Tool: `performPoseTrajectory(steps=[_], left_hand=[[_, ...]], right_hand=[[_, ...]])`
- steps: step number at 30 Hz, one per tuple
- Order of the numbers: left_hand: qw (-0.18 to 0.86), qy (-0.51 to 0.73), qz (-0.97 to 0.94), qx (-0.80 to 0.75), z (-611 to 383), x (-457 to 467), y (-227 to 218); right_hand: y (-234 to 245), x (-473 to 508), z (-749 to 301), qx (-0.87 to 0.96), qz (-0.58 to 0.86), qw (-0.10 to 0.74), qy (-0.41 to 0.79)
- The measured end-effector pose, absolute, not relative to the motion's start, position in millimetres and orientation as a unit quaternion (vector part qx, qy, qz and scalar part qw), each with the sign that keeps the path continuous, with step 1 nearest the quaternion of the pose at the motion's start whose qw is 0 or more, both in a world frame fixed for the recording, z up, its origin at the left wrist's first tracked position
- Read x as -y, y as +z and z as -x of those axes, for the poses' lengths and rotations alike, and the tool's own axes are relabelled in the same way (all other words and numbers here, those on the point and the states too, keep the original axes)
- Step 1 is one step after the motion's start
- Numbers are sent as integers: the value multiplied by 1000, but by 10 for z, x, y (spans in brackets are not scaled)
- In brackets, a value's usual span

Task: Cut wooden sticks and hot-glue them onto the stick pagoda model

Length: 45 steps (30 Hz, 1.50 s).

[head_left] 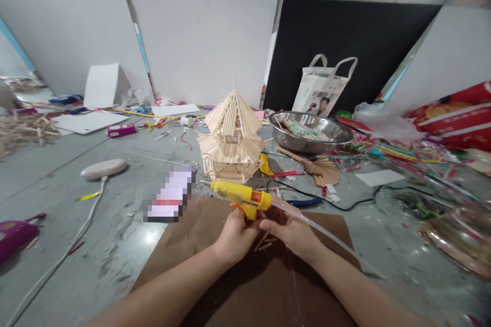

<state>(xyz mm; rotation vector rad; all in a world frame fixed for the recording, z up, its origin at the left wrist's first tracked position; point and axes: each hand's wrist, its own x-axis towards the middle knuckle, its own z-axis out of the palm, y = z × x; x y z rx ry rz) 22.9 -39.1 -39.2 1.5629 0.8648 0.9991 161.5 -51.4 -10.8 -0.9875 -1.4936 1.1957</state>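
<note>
A yellow hot glue gun (236, 193) is held above a brown sheet (172, 260), its nozzle pointing left. My left hand (235, 237) is closed around its handle near the orange trigger. My right hand (295, 235) is closed at the rear of the handle, its fingertips partly hidden. A long clear glue stick (326, 232) runs out of the gun's back, across my right hand. Small wooden stick pieces (265, 242) lie on the sheet beneath my hands. Just beyond the nozzle stands a tiered pagoda model (232, 135) made of thin wooden sticks.
A phone (171, 195) lies left of the gun. Farther left are a white oval device (103, 168) with a cable and a purple object (17, 237). Behind on the right stand a metal bowl (278, 135) and a white bag (312, 87). A black cord (345, 208) crosses the right side.
</note>
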Motion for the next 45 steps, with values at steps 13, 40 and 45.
performPoseTrajectory(steps=[13,40,45], left_hand=[[485,359,-731,-319,-238,415,-287],[145,131,-874,-446,-146,423,-291],[106,123,-890,-425,-167,460,-209]], right_hand=[[-9,615,-1583,713,495,359,344],[219,160,-2359,367,486,645,461],[264,285,-2250,365,463,664,459]])
